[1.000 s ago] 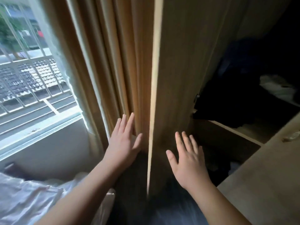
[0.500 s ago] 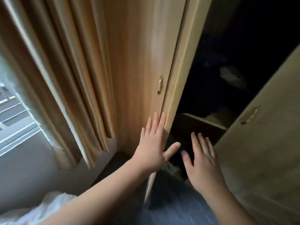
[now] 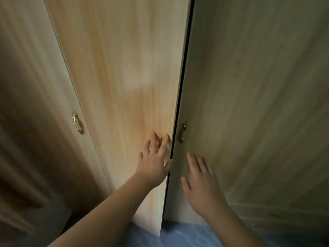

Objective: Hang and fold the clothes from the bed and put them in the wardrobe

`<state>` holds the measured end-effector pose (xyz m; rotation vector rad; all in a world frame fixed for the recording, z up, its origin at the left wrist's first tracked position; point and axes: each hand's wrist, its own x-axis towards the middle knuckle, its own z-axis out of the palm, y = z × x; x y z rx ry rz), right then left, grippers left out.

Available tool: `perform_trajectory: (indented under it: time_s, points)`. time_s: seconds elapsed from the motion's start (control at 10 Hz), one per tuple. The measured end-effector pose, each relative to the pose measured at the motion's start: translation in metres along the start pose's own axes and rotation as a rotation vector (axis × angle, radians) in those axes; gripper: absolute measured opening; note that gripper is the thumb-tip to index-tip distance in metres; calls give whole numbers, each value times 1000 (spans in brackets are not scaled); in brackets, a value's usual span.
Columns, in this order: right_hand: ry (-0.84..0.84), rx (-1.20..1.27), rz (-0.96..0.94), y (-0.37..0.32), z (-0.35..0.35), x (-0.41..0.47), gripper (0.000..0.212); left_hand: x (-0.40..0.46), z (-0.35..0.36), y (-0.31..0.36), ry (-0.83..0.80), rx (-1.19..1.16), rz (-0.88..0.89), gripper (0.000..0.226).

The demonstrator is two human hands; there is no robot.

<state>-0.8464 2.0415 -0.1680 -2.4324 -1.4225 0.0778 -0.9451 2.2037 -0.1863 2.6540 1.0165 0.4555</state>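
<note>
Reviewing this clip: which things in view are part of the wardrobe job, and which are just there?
Job:
left hand, flat on the middle wardrobe door
right hand, open at the right wardrobe door
their brass handles

Just there:
left door's handle
blue fabric below

Brass handle (image 3: 159, 142) half hidden behind left hand (image 3: 154, 164); right hand (image 3: 203, 184) blurred.

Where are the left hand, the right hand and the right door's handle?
left hand (image 3: 152, 165): head view, back of the hand.
right hand (image 3: 203, 186): head view, back of the hand.
right door's handle (image 3: 183, 132): head view, middle of the grip.
</note>
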Motion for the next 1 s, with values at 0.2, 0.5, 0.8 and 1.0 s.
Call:
perform_trajectory:
  time_s: [0.2,0.5,0.8,1.0]
  points:
    - [-31,-34,-5,24,5,54,83,47,18,19,32,38,-126,87]
    - [-40,-1,-10,25,11,97,74,101,22,7,-5,14,-131,81]
    - [-12,37,-16,28,0,94,76,106,12,12,-66,28,-156,86]
    - [-14,37,-72,23,-8,67,75,70,-7,8,-72,46,-114,82]
